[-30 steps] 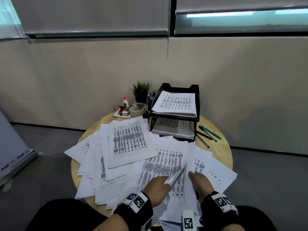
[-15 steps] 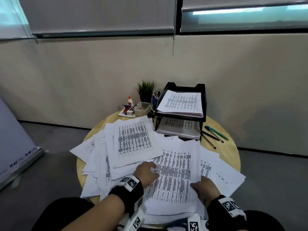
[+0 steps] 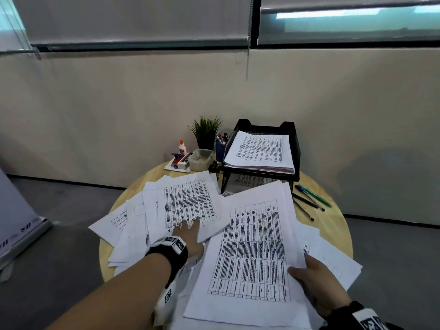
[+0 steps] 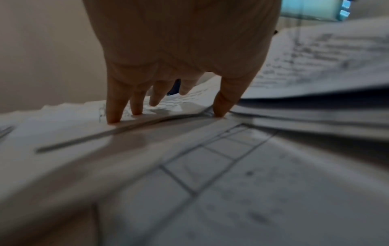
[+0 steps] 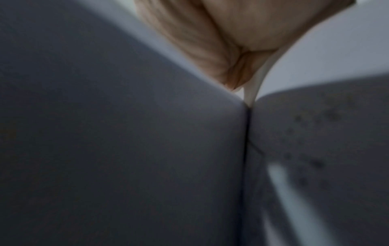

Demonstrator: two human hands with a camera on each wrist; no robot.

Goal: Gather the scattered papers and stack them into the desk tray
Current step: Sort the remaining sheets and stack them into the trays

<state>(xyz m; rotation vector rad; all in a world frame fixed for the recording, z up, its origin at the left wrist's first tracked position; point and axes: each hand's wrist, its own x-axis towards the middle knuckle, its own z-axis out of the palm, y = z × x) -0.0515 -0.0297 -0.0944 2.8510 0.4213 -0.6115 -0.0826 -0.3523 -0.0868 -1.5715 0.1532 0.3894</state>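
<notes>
On the round wooden surface (image 3: 333, 225), the left hand (image 3: 188, 239) lies flat, fingers straight, pressing the scattered white printed papers (image 3: 188, 206); pulled carelessly, they could slip off the edge. The right hand (image 3: 314, 279) pinches a lifted sheaf of printed sheets (image 3: 250, 253), which may sag or fan apart before reaching the black two-tier desk tray (image 3: 295, 148) behind.

Round wooden table (image 3: 333, 225). Bears scattered papers (image 3: 188, 206), black desk tray (image 3: 289, 177), pens (image 3: 309, 201). Also small plant (image 3: 206, 129), glue bottle (image 3: 182, 146), clear container (image 3: 201, 159).
</notes>
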